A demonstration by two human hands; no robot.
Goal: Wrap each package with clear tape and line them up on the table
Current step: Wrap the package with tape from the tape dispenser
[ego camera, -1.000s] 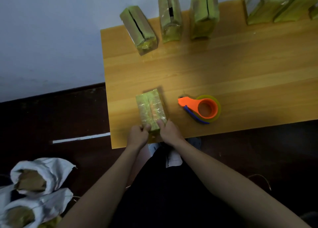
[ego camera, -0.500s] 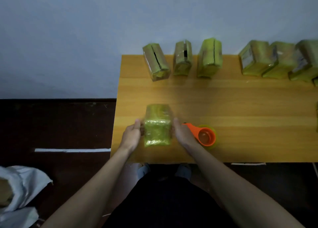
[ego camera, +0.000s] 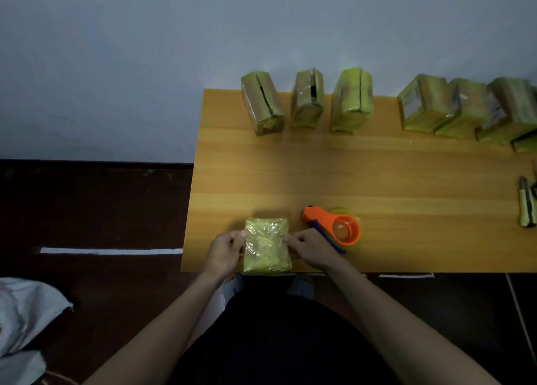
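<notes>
Two hands (ego camera: 225, 252), one package (ego camera: 266, 245)

Plain pale blue-grey wall (ego camera: 145, 50) across the upper half, unmarked. Below it, dark skirting (ego camera: 96, 164) along the base. Dark brown floor (ego camera: 101, 204) on the left and under the near edge, with a white strip (ego camera: 110, 251) lying flat on it. Wooden table (ego camera: 377, 175), light orange-brown with lengthwise grain, pushed against the wall, its left end in view. Dim, even light, slightly brighter over the table's middle. Crumpled white sacks (ego camera: 26, 320) on the floor at lower left.
</notes>
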